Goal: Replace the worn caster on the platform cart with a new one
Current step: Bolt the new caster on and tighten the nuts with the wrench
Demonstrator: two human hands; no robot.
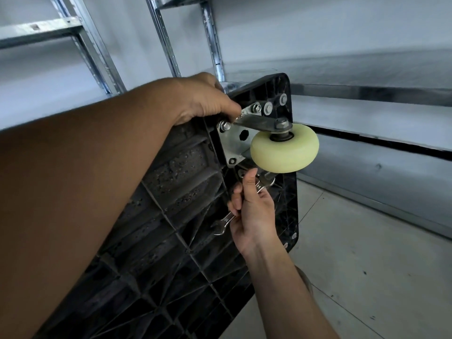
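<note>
Right hand (252, 211), nearest: grip closed round wrench (223, 222), long axis slanting up and right, its upper head just below the caster (285, 150). Caster: bolted at far corner of upturned cart (183, 228). Left hand (203, 99), farther: clasps cart edge left of caster.

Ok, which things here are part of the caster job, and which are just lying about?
In the job: cart, caster, wrench, right hand holding the wrench, left hand gripping the cart.
Just there: metal shelving, floor.
</note>
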